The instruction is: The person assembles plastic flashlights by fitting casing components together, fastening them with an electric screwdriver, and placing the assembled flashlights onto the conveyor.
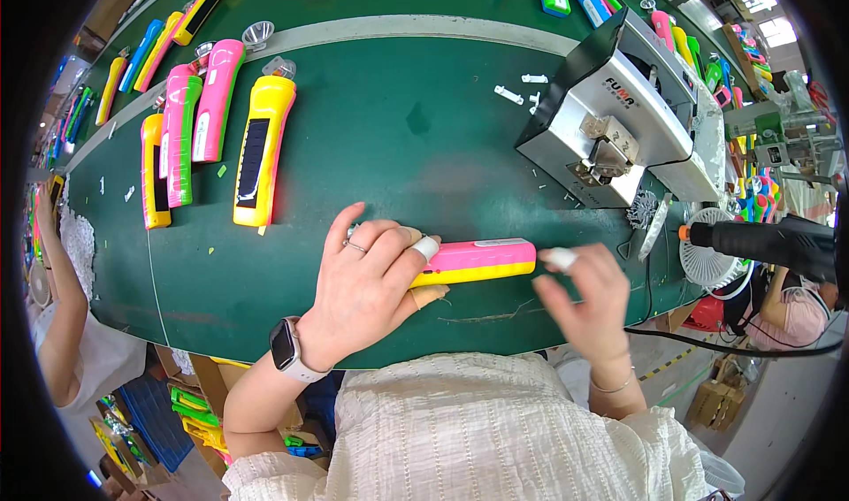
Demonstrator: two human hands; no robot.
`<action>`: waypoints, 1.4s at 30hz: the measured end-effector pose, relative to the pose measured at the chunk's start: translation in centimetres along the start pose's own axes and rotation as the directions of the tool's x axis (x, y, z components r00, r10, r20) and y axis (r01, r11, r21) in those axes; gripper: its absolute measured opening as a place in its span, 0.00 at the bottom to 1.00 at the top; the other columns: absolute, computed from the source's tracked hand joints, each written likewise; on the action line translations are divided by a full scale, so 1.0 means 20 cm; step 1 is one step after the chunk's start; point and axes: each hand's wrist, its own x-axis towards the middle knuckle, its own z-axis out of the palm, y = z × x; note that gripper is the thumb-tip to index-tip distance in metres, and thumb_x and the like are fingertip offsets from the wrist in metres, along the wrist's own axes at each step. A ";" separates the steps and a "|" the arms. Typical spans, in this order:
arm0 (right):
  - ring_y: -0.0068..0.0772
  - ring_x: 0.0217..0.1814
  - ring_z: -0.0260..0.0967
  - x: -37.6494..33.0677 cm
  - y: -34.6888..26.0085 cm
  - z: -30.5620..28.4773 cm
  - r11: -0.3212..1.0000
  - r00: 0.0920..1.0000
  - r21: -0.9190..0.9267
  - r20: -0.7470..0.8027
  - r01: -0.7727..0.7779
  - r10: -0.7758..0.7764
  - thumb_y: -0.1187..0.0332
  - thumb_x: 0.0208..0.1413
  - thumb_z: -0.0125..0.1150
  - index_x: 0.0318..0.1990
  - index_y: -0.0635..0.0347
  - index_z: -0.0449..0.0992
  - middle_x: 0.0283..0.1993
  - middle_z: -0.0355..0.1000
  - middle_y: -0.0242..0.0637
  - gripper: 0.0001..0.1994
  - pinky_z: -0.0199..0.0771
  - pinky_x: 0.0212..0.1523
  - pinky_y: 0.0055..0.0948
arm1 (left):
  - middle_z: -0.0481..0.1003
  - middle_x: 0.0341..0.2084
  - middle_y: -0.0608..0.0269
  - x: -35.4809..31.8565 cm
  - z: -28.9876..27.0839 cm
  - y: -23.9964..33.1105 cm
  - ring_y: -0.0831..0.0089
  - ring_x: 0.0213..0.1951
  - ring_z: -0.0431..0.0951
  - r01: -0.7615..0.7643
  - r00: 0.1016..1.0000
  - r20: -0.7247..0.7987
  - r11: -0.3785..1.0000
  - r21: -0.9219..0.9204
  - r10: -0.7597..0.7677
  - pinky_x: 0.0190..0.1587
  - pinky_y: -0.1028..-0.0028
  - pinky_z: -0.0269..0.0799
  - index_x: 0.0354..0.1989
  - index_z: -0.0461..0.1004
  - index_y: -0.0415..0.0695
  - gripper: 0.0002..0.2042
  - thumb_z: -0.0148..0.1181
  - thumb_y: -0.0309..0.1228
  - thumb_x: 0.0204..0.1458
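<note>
A pink and yellow flashlight (482, 260) lies sideways near the front edge of the green table, held at its left end by my left hand (367, 275). That hand's fingers wrap over the pink top, with the thumb along the yellow side; they hide the left end. My right hand (588, 298) is just beyond the flashlight's right end, index finger and thumb apart, slightly blurred, with nothing plainly held. White coverings wrap one finger of each hand. Left of them, a yellow flashlight (265, 116) with a dark panel and several pink, green and yellow ones lie on the table.
A silver and black machine (610, 121) stands at the right, with small white pieces (509, 94) beside it. Further right are a white fan (707, 253) and a dark power tool (765, 243). At the far left a person's arm (66, 262) works nearby.
</note>
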 end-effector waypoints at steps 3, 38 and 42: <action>0.43 0.43 0.65 0.11 -0.11 0.12 0.986 0.985 0.009 0.030 0.169 -0.169 0.64 0.39 0.70 0.42 0.56 0.74 0.42 0.68 0.36 0.20 0.67 0.44 0.38 | 0.71 0.35 0.66 0.00 0.01 -0.01 0.68 0.40 0.71 0.012 1.000 -0.025 1.000 0.000 -0.012 0.57 0.54 0.56 0.40 0.75 0.47 0.22 0.68 0.43 0.35; 0.36 0.45 0.65 0.28 -0.06 0.08 0.896 0.897 -0.234 -0.149 0.377 -0.417 0.61 0.39 0.67 0.34 0.57 0.75 0.39 0.68 0.35 0.15 0.66 0.43 0.32 | 0.70 0.40 0.64 0.58 -0.05 -0.38 0.65 0.47 0.69 -0.538 0.836 0.282 0.803 0.257 0.470 0.48 0.67 0.67 0.39 0.72 0.47 0.16 0.60 0.41 0.44; 0.41 0.53 0.61 -0.12 0.23 -0.15 0.968 0.295 -0.242 -0.932 -0.072 -0.211 0.61 0.55 0.52 0.55 0.62 0.61 0.57 0.58 0.44 0.23 0.62 0.55 0.39 | 0.67 0.48 0.58 0.96 -0.07 -0.59 0.60 0.55 0.65 -0.237 0.935 -0.104 0.817 0.526 0.338 0.52 0.62 0.66 0.43 0.72 0.45 0.16 0.59 0.29 0.43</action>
